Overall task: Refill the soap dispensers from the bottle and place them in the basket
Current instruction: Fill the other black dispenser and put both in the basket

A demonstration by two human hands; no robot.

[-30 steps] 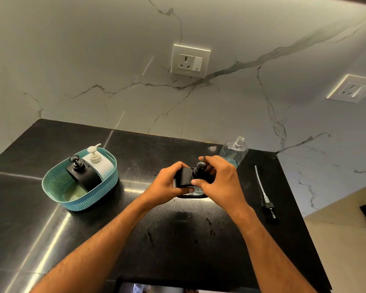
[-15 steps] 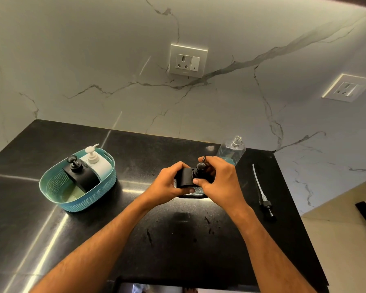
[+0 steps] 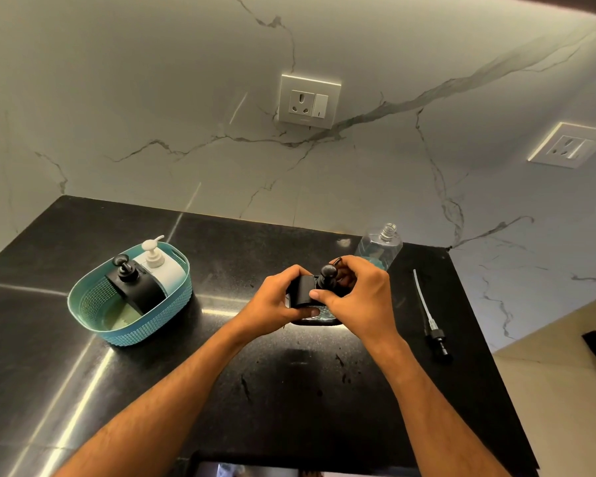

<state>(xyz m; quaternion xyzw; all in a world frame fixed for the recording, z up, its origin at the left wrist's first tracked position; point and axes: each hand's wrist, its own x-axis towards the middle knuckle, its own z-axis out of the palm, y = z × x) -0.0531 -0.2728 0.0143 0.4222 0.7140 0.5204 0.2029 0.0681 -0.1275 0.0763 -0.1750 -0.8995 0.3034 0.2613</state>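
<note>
A black soap dispenser [image 3: 303,290] stands on the dark counter [image 3: 289,390] in the middle. My left hand [image 3: 272,304] grips its body from the left. My right hand [image 3: 358,297] curls round its black pump head [image 3: 327,271] from the right. Behind them stands an uncapped clear bottle [image 3: 381,244] with blue liquid at the bottom. A teal basket [image 3: 93,304] at the left holds a black dispenser [image 3: 135,287] and a white dispenser [image 3: 162,270], both upright.
A loose pump with a long white tube [image 3: 427,315] lies on the counter at the right, near the counter's right edge. Two wall sockets [image 3: 308,101] are set in the marble wall behind. A dark object shows at the counter's front edge.
Both hands stay on the black dispenser; my right hand's fingers have shifted slightly round the pump head. The view has shifted a little.
</note>
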